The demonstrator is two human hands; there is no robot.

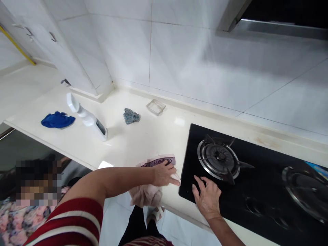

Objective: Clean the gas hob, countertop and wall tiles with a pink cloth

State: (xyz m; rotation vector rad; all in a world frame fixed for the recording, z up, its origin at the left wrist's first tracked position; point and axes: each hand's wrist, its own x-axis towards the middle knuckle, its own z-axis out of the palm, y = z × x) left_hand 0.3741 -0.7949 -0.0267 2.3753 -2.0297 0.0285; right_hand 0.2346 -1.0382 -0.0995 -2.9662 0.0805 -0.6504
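Head view: left hand (164,173) grasps the pink cloth (146,194) (lettering seemingly "Green", partly hidden) on the near counter (146,141), left of the black stove (263,174); right hand (208,198), empty, spreads over its near-left corner.

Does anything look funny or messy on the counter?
Yes, a faint brown smear behind the black stove, odd because the counter around it is plain and pale. The towel under the left hand also droops over the counter's edge.

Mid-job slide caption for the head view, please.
Left grip on a pale pink cloth beside a black hob, right grip with fingers spread over the hob's near-left corner.
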